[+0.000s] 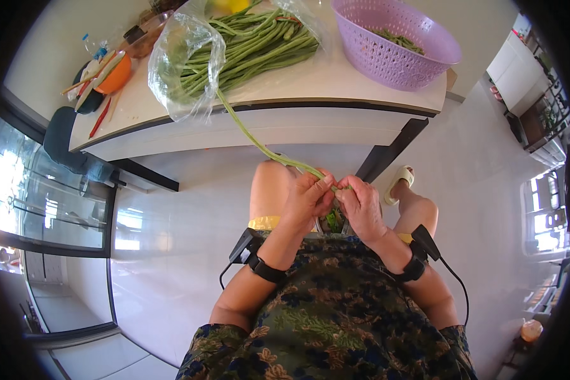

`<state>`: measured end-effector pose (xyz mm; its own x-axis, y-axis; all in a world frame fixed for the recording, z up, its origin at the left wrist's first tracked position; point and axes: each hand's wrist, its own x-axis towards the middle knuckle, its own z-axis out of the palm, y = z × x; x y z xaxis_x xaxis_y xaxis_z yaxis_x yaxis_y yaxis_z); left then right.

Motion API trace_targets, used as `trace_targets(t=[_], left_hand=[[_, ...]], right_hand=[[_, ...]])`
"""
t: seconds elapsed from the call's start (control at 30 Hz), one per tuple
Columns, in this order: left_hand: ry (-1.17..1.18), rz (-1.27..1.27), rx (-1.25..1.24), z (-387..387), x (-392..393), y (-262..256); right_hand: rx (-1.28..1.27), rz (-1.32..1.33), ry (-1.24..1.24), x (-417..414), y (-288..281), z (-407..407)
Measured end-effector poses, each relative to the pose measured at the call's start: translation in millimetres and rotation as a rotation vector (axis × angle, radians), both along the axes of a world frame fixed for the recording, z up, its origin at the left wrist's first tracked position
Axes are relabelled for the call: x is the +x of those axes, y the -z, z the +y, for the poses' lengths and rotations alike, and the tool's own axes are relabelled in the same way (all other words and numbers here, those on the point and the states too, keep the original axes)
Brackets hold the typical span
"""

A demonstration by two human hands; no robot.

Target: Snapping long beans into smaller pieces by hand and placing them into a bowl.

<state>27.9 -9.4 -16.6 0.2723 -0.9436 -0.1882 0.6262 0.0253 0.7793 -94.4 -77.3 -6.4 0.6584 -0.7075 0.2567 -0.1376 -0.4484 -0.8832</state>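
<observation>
A long green yard-long bean (pixel 254 137) runs down from the table edge to my hands. My left hand (pixel 308 192) grips the bean close to its lower end. Touching it, my right hand (pixel 361 204) pinches the short tip of the same bean between thumb and fingers. Above them, a heap of yard-long beans (pixel 266 50) lies in an opened clear plastic bag (pixel 171 61) on the table. To its right stands a purple perforated plastic basket (pixel 384 69) holding short bean pieces (pixel 399 42).
The white table (pixel 285 121) has a dark edge and dark legs (pixel 384 147). At its left are an orange bowl (pixel 114 73), a red chilli (pixel 100 118), chopsticks and a plastic bottle (pixel 90 45). A dark chair (pixel 64 140) stands at the left. Something green (pixel 334 219) shows between my knees, partly hidden.
</observation>
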Motion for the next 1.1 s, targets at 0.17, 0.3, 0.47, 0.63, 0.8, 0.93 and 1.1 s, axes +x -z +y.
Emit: trace_targets(t=[0.17,0.3,0.47,0.63,0.8,0.93,1.1], left_hand=[[0.242,0.409,-0.154,6.9,1.2,-9.7],[0.190,0.336,-0.118,11.7,-1.0,-20.7],[0.142,-0.015,0.036,24.0,-9.1,-37.7],[0.171,-0.014,0.046,27.6,-5.6,-31.6],[0.177,0.246,0.027,35.8,-0.2,-11.9],[0.168,0.205,0.079,38.5,1.3,-12.0],[0.143,0.063,0.112,40.2,1.5,-11.0]], right_hand=[[0.461,-0.089,-0.096,-13.7,-24.2,3.8],[1.023,-0.188,-0.227,-15.8,-23.6,-3.0],[1.112,-0.335,-0.129,-12.2,-15.4,-11.6],[1.034,-0.261,-0.204,-4.5,-13.3,-16.0],[1.041,-0.199,-0.319,5.1,-23.1,-19.0],[1.095,-0.161,-0.356,9.3,-21.5,-13.5],[0.959,-0.101,-0.342,14.3,-12.5,-6.1]])
